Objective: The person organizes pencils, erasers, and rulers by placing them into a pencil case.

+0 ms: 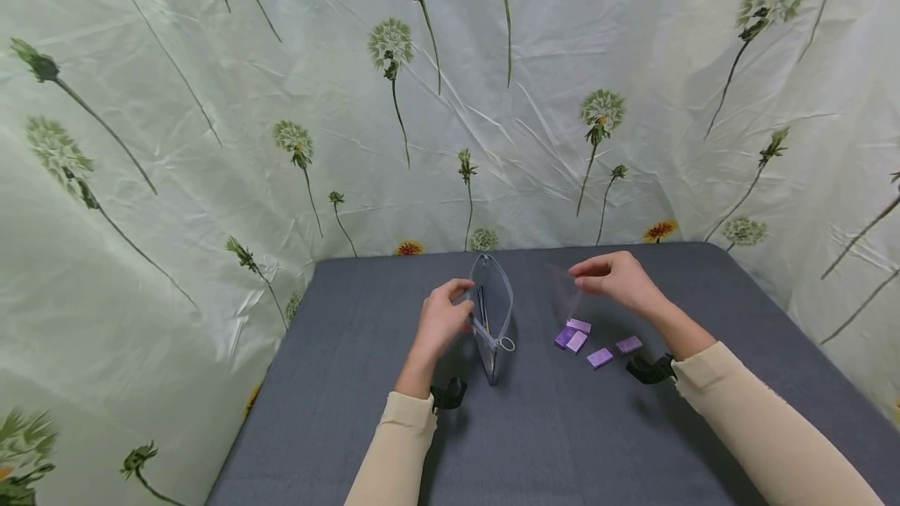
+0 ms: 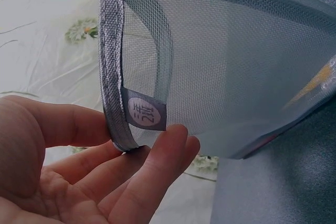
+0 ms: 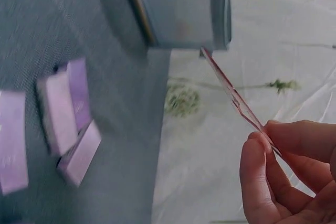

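My left hand (image 1: 443, 317) pinches the rim of a grey mesh zipper pouch (image 1: 498, 295), which stands upright with its mouth open. A dark label (image 2: 145, 109) is sewn near that rim, and a few slim, pen-like items show inside. To the right, my right hand (image 1: 619, 279) holds a thin, clear, flat plastic piece (image 3: 231, 93) between thumb and fingers; its exact kind is unclear. It is raised over the table, apart from the pouch. Below that hand lie several small purple blocks (image 1: 600, 358), some of them touching.
A dark grey cloth covers the table (image 1: 337, 381). Behind it hangs a pale curtain (image 1: 316, 84) printed with dandelions. Dark straps with camera mounts (image 1: 650, 369) sit at both wrists. The pouch's zipper ring (image 1: 506, 343) hangs on its near side.
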A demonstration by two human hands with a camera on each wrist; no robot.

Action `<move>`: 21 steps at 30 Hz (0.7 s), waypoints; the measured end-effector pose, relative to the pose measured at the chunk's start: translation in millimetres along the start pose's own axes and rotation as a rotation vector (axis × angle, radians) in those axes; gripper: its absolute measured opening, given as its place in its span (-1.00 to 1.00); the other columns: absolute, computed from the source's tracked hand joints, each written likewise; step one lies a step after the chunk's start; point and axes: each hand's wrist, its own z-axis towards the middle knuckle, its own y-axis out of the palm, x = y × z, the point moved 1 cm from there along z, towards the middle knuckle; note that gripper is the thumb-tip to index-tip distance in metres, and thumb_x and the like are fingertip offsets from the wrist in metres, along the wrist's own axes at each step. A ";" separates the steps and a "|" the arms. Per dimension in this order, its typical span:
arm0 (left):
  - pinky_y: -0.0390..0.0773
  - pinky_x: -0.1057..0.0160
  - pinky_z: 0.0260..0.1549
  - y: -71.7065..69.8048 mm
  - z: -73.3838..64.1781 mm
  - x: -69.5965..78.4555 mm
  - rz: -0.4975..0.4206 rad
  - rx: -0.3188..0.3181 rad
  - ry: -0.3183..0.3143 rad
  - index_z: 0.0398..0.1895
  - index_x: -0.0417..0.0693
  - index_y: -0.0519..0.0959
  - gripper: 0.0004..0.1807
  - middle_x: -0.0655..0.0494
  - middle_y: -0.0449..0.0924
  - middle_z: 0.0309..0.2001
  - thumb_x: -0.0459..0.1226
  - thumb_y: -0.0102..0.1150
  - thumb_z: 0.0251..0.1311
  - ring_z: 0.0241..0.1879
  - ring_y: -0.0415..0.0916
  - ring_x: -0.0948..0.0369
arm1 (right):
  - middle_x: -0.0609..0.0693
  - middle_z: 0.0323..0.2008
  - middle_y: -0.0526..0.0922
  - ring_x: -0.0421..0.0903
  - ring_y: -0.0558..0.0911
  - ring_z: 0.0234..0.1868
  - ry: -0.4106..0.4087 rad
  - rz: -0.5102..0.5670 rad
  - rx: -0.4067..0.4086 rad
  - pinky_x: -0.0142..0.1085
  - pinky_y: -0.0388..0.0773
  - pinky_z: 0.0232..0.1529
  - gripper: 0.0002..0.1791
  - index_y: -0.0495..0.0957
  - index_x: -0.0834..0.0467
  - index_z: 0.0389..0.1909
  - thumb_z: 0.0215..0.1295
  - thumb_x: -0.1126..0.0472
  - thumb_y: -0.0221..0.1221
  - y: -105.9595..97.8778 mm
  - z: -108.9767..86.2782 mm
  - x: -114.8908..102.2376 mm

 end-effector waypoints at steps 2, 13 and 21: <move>0.66 -0.14 -0.29 0.1 -0.5 -0.6 -0.001 -0.002 0.003 0.22 0.05 0.59 -0.60 -0.04 0.46 0.35 -0.38 0.10 0.36 -0.42 0.61 -0.21 | 0.23 0.09 0.65 0.10 0.70 -0.01 -0.010 0.025 -0.002 0.01 0.60 0.03 -0.61 0.64 0.25 0.16 0.38 0.17 0.28 4.6 -1.5 -6.7; 0.67 -0.12 -0.30 1.7 0.8 -0.6 -0.013 -0.004 0.030 0.20 0.06 0.61 -0.62 -0.03 0.47 0.34 -0.37 0.11 0.37 -0.15 0.63 0.11 | 0.08 0.05 0.70 0.09 0.69 -0.03 -0.053 0.092 0.011 -0.14 0.65 -0.09 -0.66 0.69 0.15 0.11 0.37 0.15 0.30 34.2 5.8 -40.0; 0.66 -0.13 -0.30 1.7 1.2 -0.9 0.000 -0.005 0.013 0.20 0.08 0.61 -0.61 -0.01 0.48 0.34 -0.37 0.12 0.36 -0.39 0.64 0.05 | 0.06 0.03 0.71 -0.05 0.70 -0.10 -0.055 0.075 0.000 -0.15 0.66 -0.16 -0.71 0.72 0.10 0.08 0.37 0.17 0.30 69.2 17.6 -52.4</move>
